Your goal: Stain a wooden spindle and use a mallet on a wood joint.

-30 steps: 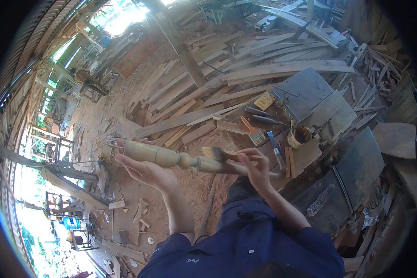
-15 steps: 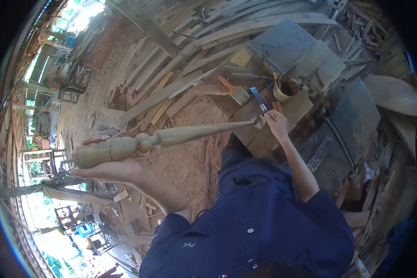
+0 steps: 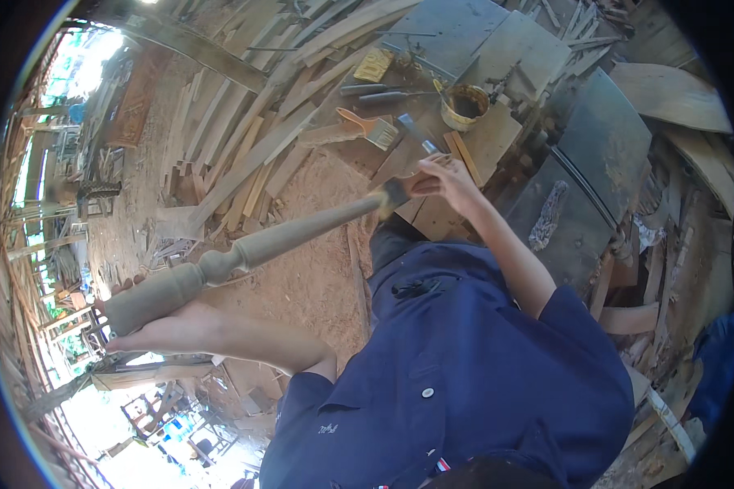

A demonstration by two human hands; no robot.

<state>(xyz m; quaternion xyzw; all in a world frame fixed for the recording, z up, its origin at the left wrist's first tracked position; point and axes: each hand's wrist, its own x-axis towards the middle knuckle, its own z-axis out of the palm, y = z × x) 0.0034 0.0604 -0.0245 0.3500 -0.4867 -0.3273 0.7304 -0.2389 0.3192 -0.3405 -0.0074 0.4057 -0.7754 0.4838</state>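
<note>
Head view: The turned wooden post [image 3: 245, 253] runs on a diagonal from lower left to upper centre, held clear of the sawdust floor [image 3: 318, 277]. The left hand [image 3: 167, 330] lies under the thick end, palm up and fingers curled about it; the post's underside is hidden by that hand. The right hand [image 3: 444, 181] sits at the thin far end, fingers pinched on a paintbrush [image 3: 400, 191] whose dark bristles touch the post's tip. The brush handle is mostly covered by the fingers, so its length cannot be told.

Beyond the right hand, a workbench [image 3: 497, 138] carries a yellow pot [image 3: 463, 106] and a second, orange-handled brush [image 3: 369, 127]. Loose planks [image 3: 245, 138] lie stacked on the left. The person's blue shirt [image 3: 465, 383] fills the lower centre and hides the legs.
</note>
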